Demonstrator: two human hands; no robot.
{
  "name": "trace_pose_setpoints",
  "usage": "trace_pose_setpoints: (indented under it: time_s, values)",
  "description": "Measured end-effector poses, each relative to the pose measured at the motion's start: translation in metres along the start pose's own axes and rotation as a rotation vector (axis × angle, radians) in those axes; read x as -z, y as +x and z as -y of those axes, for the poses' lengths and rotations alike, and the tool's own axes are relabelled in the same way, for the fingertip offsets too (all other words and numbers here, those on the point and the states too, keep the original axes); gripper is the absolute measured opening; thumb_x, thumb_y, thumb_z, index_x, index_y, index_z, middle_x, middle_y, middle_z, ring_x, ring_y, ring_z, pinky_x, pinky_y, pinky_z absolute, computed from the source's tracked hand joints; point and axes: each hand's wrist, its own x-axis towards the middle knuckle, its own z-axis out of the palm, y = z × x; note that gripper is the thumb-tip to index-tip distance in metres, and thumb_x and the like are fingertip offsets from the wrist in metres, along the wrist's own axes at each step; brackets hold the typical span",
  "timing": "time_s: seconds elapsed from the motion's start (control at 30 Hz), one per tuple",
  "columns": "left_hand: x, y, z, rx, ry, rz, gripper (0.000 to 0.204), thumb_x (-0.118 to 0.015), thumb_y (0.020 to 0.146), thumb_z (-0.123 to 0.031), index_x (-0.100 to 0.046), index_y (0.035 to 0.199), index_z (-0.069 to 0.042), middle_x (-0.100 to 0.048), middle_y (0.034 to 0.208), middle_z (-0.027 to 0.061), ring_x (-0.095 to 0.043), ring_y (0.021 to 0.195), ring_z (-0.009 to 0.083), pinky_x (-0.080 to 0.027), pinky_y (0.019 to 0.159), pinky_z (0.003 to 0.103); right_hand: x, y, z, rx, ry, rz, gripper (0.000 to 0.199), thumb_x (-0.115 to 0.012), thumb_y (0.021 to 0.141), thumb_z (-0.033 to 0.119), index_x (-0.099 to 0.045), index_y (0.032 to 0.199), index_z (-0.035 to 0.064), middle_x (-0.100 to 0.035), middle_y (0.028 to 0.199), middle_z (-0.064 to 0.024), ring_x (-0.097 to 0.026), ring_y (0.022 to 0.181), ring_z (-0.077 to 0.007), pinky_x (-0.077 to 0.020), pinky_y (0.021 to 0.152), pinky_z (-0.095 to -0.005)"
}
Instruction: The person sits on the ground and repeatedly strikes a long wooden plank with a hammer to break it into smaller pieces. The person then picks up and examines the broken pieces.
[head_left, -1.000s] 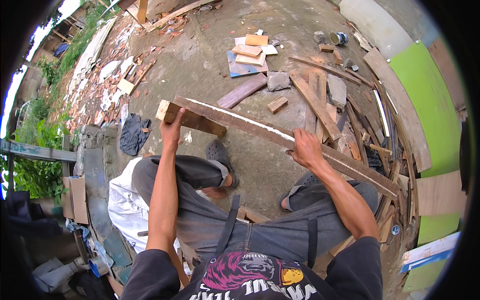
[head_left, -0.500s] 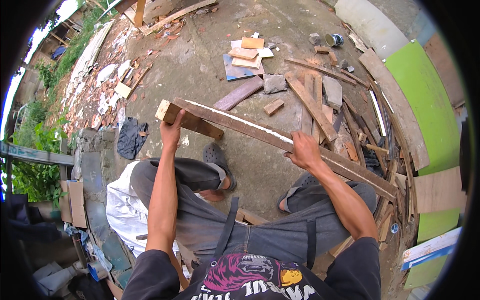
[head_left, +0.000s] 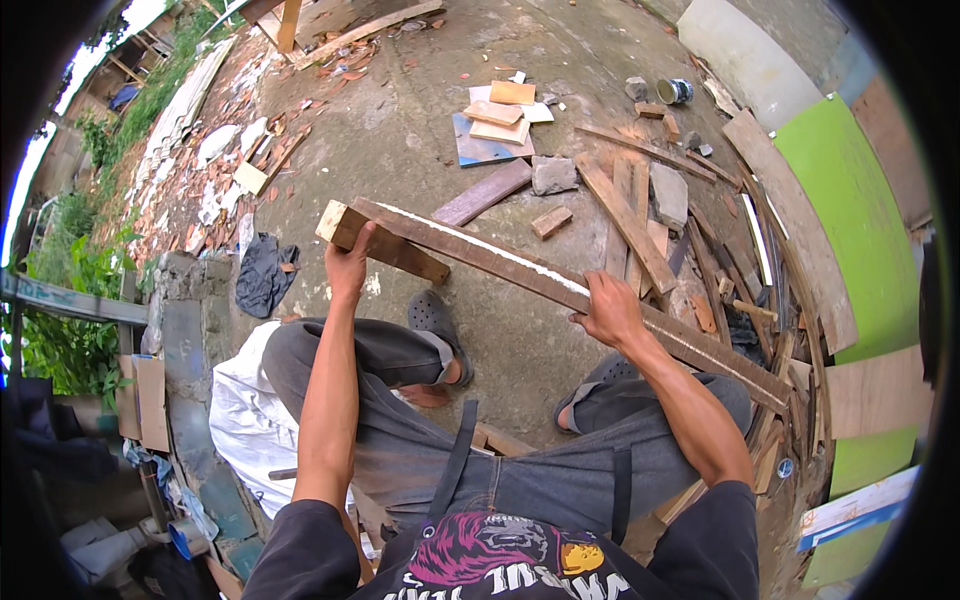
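A long brown wooden beam (head_left: 470,248) slants over my legs from upper left to lower right, with a white strip running along its top edge. My right hand (head_left: 612,310) is closed around the beam near its middle. Beside the beam's far left end lies a shorter wooden block (head_left: 400,256) with a pale cut end. My left hand (head_left: 348,268) is wrapped round this block close to that end. The two pieces meet or nearly meet there; I cannot tell whether they are fastened. My clogs (head_left: 432,318) show on the ground below.
Wood offcuts (head_left: 625,215) and grey stone chunks (head_left: 668,195) lie ahead on the right. Small boards are stacked on a blue-white panel (head_left: 480,150). Green sheets (head_left: 850,220) line the right side. A white sack (head_left: 250,410) and a low block wall (head_left: 185,350) are at left.
Both hands keep their grips, and the beam and block hold nearly the same pose. The view has shifted slightly, so the ground and scraps appear a little to the right and lower.
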Motion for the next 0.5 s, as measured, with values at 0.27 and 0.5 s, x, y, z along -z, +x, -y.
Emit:
trace_pose_setpoints:
  time_s: [0.27,0.5]
  values:
    - [-0.001,0.004,0.001,0.031,0.060,0.015,0.059,-0.079,0.081,-0.048,-0.069,0.107,0.004,-0.072,0.101,0.0109,-0.067,0.094,0.0174,-0.050,0.085,0.031,0.007,0.002,0.007,-0.070,-0.034,0.032,0.071,-0.088,0.064,0.033,-0.054,0.116,-0.0010,-0.062,0.104,-0.0166,-0.062,0.100,-0.0356,-0.0486,0.081,-0.0455]
    - [-0.007,0.004,0.011,-0.008,-0.029,0.024,0.058,-0.082,0.080,-0.041,-0.064,0.114,0.002,-0.071,0.104,0.0104,-0.067,0.094,0.0180,-0.052,0.082,0.032,0.038,0.009,0.019,-0.114,-0.027,-0.066,0.072,-0.088,0.064,0.035,-0.056,0.120,0.0036,-0.064,0.109,-0.0159,-0.063,0.100,-0.0362,-0.0493,0.083,-0.0452]
